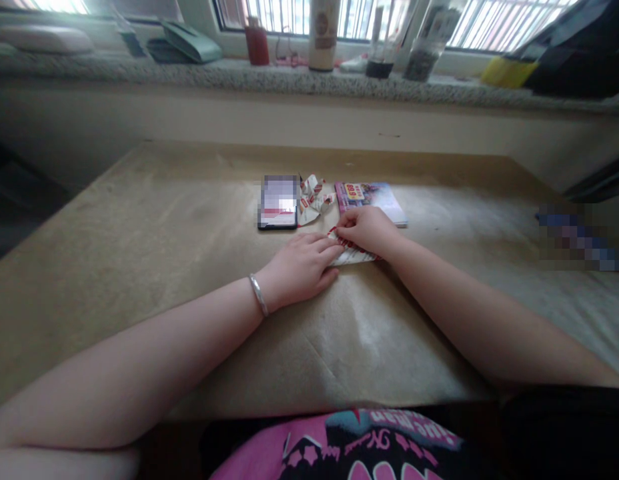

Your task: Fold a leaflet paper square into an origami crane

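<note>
My left hand (pixel 302 269), with a silver bracelet at the wrist, lies flat on the table, its fingers pressing down on a folded piece of red-and-white printed paper (pixel 350 256). My right hand (pixel 368 229) rests on the same paper from the other side, fingers curled and pinching its upper edge. Most of the paper is hidden under both hands. Just behind them lie a phone (pixel 278 202), a crumpled or folded red-and-white paper shape (pixel 313 197) and a pad of colourful printed sheets (pixel 372 199).
The table (pixel 139 253) is covered with brown paper. Behind it a stone window sill (pixel 289 79) carries a red cup (pixel 257 43), a tall bottle (pixel 323 33), jars and a green case (pixel 189 43). A blurred item (pixel 584 237) lies at the right edge.
</note>
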A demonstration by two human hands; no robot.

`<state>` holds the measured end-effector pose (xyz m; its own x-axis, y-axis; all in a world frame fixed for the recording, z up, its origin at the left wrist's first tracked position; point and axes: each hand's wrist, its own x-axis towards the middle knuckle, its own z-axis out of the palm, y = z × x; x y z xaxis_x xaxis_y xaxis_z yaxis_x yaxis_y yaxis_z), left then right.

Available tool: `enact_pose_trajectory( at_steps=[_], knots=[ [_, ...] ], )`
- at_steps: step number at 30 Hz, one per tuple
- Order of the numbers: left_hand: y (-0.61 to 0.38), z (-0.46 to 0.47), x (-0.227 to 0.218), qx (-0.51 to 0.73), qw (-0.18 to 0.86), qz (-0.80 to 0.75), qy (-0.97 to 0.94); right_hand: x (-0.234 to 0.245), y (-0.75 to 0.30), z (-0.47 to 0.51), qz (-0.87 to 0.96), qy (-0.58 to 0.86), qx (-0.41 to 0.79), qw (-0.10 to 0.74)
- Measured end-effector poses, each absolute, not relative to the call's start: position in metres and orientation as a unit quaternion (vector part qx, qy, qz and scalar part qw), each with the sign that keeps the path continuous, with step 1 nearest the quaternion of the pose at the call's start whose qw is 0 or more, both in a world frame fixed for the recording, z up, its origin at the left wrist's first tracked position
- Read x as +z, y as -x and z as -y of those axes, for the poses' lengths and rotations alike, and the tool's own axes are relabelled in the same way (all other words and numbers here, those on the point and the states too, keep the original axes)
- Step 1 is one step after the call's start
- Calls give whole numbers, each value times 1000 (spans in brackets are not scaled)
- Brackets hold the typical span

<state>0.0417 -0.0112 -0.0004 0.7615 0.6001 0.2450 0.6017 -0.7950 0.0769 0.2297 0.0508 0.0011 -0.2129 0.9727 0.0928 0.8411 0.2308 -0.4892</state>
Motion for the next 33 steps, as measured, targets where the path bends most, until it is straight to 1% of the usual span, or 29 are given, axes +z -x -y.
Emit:
enact_pose_trajectory(
  at_steps=[8, 17, 25, 33],
  knots=[
    [-42, 13, -1, -136, -4, 309, 941, 0, -230, -51, 759, 597, 167, 200],
    [-40, 18, 3, -136, -1, 287, 948, 1, -229, -50, 765, 599, 157, 176],
    [-39, 18, -3, -150, -4, 284, 947, -1, -230, -52, 766, 600, 161, 168],
    [-39, 19, 2, -141, 3, 280, 949, -1, -230, -53, 768, 599, 164, 159]
  ],
)
